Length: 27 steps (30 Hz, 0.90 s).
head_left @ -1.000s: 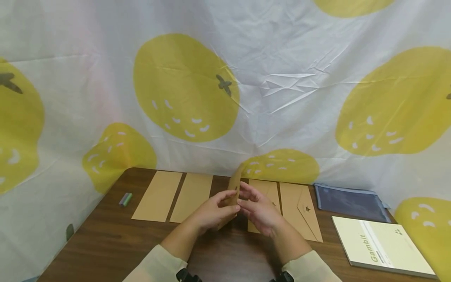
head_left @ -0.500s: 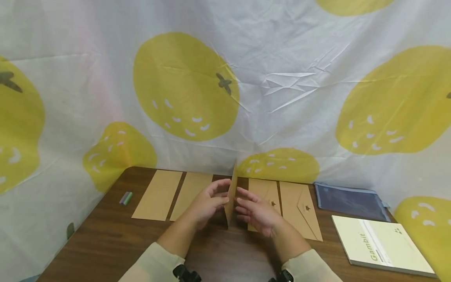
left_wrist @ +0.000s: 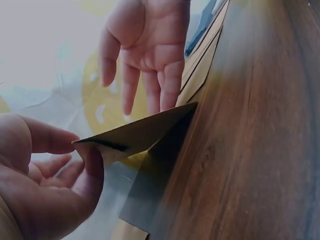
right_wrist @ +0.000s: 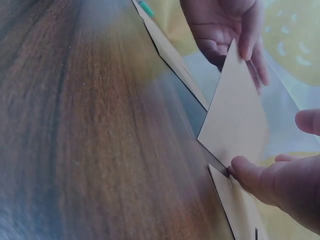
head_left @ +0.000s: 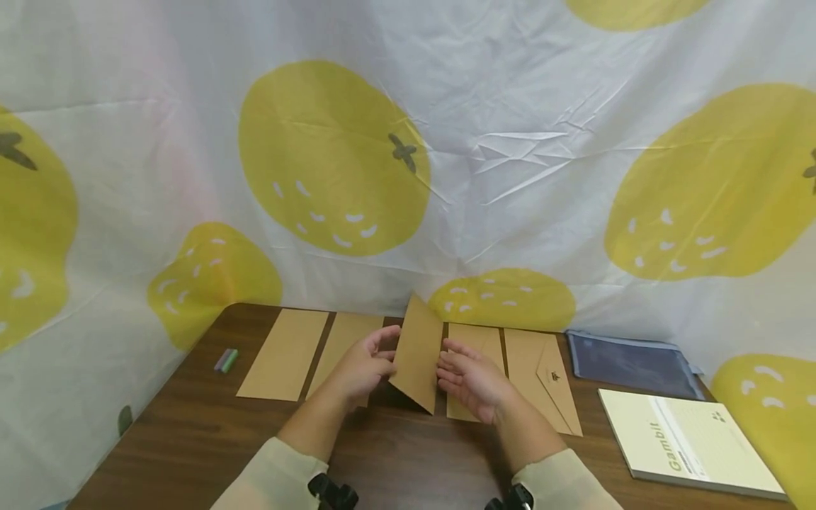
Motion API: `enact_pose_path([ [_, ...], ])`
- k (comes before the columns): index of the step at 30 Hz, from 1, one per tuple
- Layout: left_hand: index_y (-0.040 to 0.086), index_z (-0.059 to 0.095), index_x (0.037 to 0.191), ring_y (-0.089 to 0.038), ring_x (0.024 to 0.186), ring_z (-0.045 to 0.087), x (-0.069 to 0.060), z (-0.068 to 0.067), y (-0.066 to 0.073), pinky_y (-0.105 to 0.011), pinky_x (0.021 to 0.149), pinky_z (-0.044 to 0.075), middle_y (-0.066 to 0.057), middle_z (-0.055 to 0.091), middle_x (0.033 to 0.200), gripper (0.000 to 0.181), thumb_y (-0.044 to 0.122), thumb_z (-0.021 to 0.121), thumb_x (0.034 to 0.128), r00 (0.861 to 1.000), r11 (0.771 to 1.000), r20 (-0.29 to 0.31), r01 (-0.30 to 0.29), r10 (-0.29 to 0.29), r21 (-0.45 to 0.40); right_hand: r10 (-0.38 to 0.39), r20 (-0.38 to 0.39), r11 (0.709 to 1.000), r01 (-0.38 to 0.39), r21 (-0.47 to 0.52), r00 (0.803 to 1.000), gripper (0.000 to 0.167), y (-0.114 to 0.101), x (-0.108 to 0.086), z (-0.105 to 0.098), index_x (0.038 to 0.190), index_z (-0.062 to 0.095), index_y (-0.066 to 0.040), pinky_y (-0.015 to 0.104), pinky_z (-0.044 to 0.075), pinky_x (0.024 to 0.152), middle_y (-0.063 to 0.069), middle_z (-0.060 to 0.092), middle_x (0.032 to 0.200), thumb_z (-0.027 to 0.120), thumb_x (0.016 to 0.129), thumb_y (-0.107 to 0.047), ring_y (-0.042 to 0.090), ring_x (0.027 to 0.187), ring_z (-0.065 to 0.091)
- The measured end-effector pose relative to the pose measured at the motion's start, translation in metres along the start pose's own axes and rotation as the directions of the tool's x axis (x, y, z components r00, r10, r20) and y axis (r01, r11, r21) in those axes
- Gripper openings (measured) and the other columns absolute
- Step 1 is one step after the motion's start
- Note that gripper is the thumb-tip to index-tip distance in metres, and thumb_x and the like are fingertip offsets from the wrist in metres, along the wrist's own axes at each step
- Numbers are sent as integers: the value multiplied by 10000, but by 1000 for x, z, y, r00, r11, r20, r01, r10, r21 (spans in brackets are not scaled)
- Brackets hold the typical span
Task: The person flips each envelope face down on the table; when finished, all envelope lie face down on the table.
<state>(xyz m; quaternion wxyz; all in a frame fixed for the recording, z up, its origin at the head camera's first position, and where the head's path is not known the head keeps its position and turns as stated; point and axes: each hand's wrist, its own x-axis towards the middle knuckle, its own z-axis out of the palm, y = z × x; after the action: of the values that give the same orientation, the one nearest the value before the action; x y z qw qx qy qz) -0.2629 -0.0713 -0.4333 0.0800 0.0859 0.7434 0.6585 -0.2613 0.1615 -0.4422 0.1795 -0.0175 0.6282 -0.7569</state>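
A brown paper envelope point(head_left: 417, 354) stands tilted in the middle of the table, its plain face turned up. Its right edge is low at the tabletop and its left edge is raised. My left hand point(head_left: 363, 363) pinches that raised edge; in the left wrist view the thumb point(left_wrist: 94, 167) lies against the underside, near a dark mark. My right hand point(head_left: 474, 379) is beside the low edge with fingers loosely extended. The right thumb point(right_wrist: 245, 172) appears at the envelope's lower edge in the right wrist view; whether it touches is hard to tell.
Two plain-side-up envelopes point(head_left: 283, 354) lie at left, and two flap-side-up envelopes point(head_left: 542, 375) at right, one partly behind my right hand. Two small coloured sticks point(head_left: 226, 360) lie far left. A blue mesh pouch point(head_left: 631, 365) and a notebook point(head_left: 688, 443) lie right. A patterned cloth point(head_left: 510, 198) hangs behind.
The middle envelope has gone from upright between both hands to leaning left, plain face up. My left hand has moved left with its edge; my right hand's fingers have come off it.
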Motion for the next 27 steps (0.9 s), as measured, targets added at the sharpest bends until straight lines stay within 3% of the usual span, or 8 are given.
enact_pose_path([
  [7, 58, 474, 1595, -450, 1553, 415, -1, -2, -5, -620, 1249, 381, -204, 446, 1679, 652, 121, 625, 964, 997, 984, -61, 62, -52, 166, -5, 1, 1000, 5, 0, 1000, 658, 0, 1, -4, 1684, 152, 47, 596, 249, 1323, 406, 169, 1712, 441, 1121, -131, 548, 1605, 224],
  [14, 13, 439, 1604, -478, 1482, 485, 2, 1, -10, -631, 1207, 429, -306, 459, 1632, 664, 180, 609, 985, 996, 975, -22, 90, -87, 202, -13, -1, 1000, 13, -5, 1000, 657, -2, 1, -6, 1684, 147, 51, 596, 252, 1320, 408, 174, 1710, 436, 1122, -129, 543, 1603, 234],
  [19, 26, 446, 1603, -403, 1357, 561, 2, 1, -12, -603, 1128, 480, -302, 488, 1606, 662, 205, 615, 988, 995, 967, -10, 97, -97, 236, -11, 1, 1000, 11, -5, 1000, 665, -2, 1, -7, 1687, 143, 46, 595, 258, 1318, 414, 177, 1707, 442, 1121, -136, 543, 1602, 239],
  [27, 84, 472, 1599, -446, 1500, 471, -2, 7, -6, -643, 1193, 436, -225, 463, 1658, 636, 255, 626, 1006, 998, 978, -8, 62, -62, 202, -32, -35, 999, 30, -36, 999, 617, -13, -1, -17, 1687, 200, 12, 541, 331, 1305, 341, 250, 1721, 417, 1139, -171, 471, 1593, 336],
])
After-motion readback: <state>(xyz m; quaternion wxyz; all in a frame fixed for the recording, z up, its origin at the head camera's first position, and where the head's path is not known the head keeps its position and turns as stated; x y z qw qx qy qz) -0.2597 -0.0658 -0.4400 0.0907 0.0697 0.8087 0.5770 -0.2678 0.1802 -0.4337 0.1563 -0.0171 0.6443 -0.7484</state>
